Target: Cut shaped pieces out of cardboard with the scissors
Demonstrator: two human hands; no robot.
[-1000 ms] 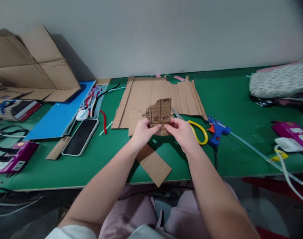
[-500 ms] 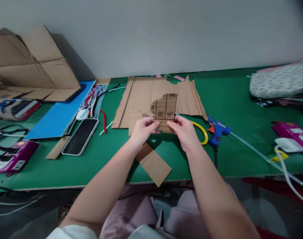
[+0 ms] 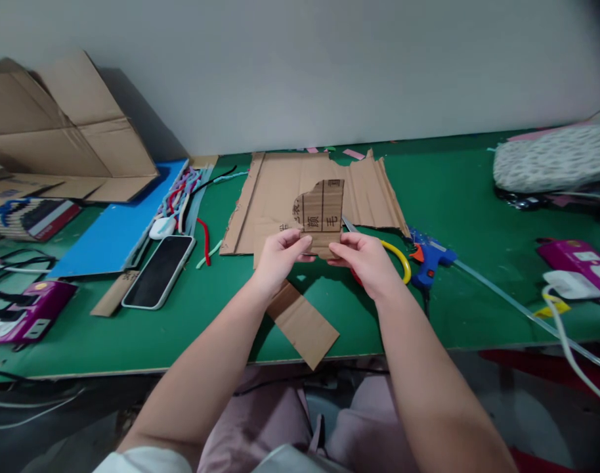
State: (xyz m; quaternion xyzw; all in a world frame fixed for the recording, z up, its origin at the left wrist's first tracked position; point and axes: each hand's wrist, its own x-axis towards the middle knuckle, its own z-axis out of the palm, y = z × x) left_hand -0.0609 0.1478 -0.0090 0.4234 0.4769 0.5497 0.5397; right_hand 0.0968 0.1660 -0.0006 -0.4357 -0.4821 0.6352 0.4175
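Between my two hands a small cut piece of cardboard [image 3: 324, 213] is held up over the table, its black printed characters facing me and its upper left edge curved in steps. My left hand [image 3: 283, 256] pinches the lower left corner between thumb and fingers. At the lower right edge, my right hand [image 3: 364, 259] grips it the same way. Scissors with a yellow handle [image 3: 401, 259] lie partly hidden behind my right hand. A rectangular cardboard strip [image 3: 304, 325] rests on the table below my hands. Behind them a large torn cardboard sheet [image 3: 285, 177] lies flat.
To the right lies a blue glue gun [image 3: 430, 256] with a long glue stick. A phone [image 3: 159, 270], a blue folder [image 3: 117, 223] and pipe cleaners [image 3: 179, 197] are on the left. Purple power strips [image 3: 39, 309] with cables sit at both sides. Folded cardboard [image 3: 68, 118] stands at the back left.
The held cardboard piece has shifted slightly left and turned a little more upright. More of the scissors now shows beside it. Both hands keep their grip.
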